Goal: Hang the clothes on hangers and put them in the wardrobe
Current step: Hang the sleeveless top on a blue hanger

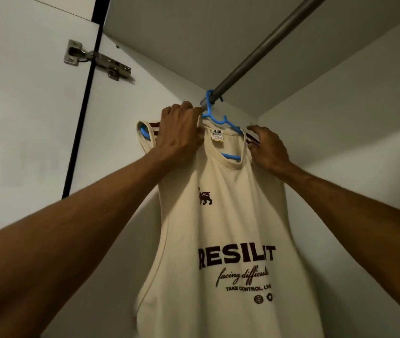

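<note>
L hand (182, 134), R hand (268, 147) grip straps of cream top (221, 215); blue plastic hanger (220, 121) on metal rod (267, 46).

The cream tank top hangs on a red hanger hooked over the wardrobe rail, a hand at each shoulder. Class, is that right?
No: the head view shows a blue hanger, not red. The cream tank top does hang on it, hooked over the wardrobe rail, with the left hand and right hand at its shoulders.
</note>
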